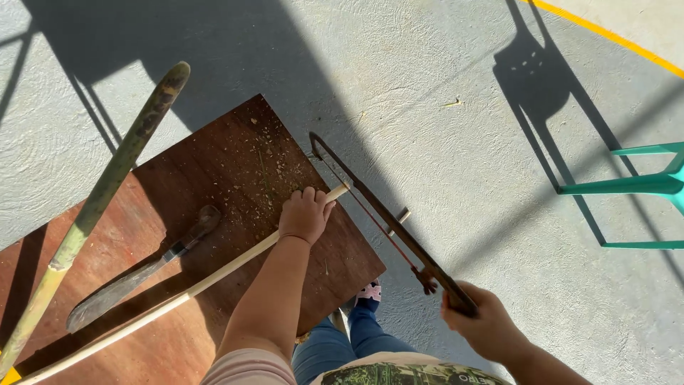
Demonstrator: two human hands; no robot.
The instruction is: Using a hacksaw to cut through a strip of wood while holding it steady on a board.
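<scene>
The left hand [305,214] presses the thin stick [199,285] flat on the counter [235,157], fingers clenched over it near its overhanging right end, so the saw [385,221], gripped by the right hand [484,328], can cut clear of the board edge.

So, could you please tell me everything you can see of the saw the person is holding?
The saw is a dark metal frame saw with a thin blade strung under a bowed bar, looking rusty. The right hand grips its near end; the far end lies past the table edge. Its blade meets the tip of the pale stick pinned by the left hand.
</scene>
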